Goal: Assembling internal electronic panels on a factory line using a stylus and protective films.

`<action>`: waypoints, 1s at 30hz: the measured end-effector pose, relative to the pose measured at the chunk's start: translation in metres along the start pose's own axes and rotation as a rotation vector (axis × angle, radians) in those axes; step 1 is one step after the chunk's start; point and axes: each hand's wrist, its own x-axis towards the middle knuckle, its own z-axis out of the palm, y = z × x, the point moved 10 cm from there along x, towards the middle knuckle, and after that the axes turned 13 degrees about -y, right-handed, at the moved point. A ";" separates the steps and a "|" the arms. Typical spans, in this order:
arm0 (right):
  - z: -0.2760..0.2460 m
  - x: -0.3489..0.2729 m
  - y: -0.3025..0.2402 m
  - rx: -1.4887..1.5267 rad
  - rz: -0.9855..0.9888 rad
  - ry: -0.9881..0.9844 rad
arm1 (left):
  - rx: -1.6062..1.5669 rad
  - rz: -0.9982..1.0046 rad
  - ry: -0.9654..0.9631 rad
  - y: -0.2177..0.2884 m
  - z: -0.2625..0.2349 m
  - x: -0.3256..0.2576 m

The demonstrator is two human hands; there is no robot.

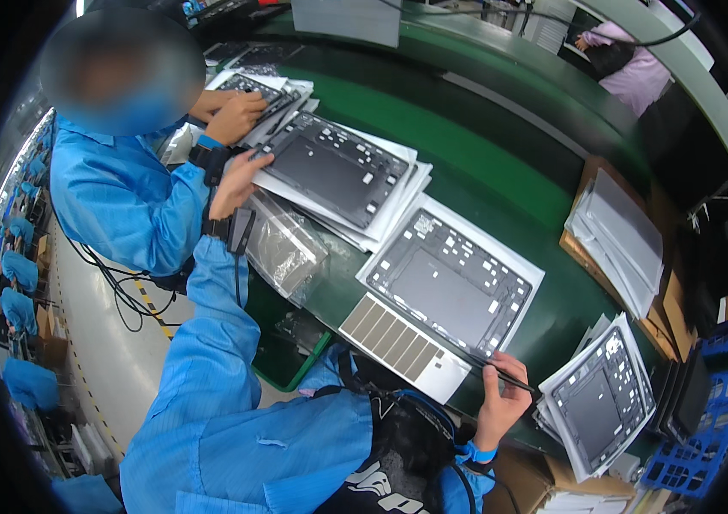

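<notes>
A slim black tool (pixel 510 376) is gripped in the right hand (pixel 504 403) beside a dark panel (pixel 441 287) on the green tabletop (pixel 522 227); a stacked panel (pixel 325 176) is touched by the left hand (pixel 235 186), whose grip cannot be clearly told.

Counter (pixel 565 295): long and dark green, with a brighter green band; hours are counted around the middle panel.
Middle panel (pixel 445 295): dark, with small white squares, flat on a white sheet (pixel 484 243).
7 o'clock: a white card (pixel 439 377) with grey-brown strips, just beside the middle panel.
9 o'clock: a clear plastic bag (pixel 291 253).
10 to 11 o'clock: a pile of panels (pixel 330 171) and white sheets; another pile (pixel 283 116) farther out.
2 to 3 o'clock: pale sheets (pixel 617 240) on cardboard (pixel 585 182).
4 o'clock: a tilted stack (pixel 599 407), underside hidden.
</notes>
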 end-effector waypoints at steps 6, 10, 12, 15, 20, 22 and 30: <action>0.015 -0.016 0.005 -0.099 0.117 -0.147 | 1.188 0.502 0.531 0.106 0.066 -0.079; 0.028 -0.019 0.008 -0.218 0.051 -0.217 | 0.887 0.880 -0.384 0.088 0.264 -0.190; 0.032 -0.020 0.009 -0.222 0.036 -0.236 | 0.905 0.950 -0.730 0.063 0.328 -0.248; 0.037 -0.019 0.008 -0.259 0.012 -0.267 | 0.919 0.926 -0.836 0.028 0.360 -0.272; 0.038 -0.017 0.008 -0.283 -0.014 -0.285 | 0.950 0.884 -0.885 0.016 0.366 -0.271; 0.038 -0.015 0.007 -0.284 -0.029 -0.288 | 0.950 0.902 -0.891 0.016 0.367 -0.271; 0.038 -0.009 0.015 -0.225 0.086 -0.301 | 0.937 0.878 -0.919 0.018 0.366 -0.268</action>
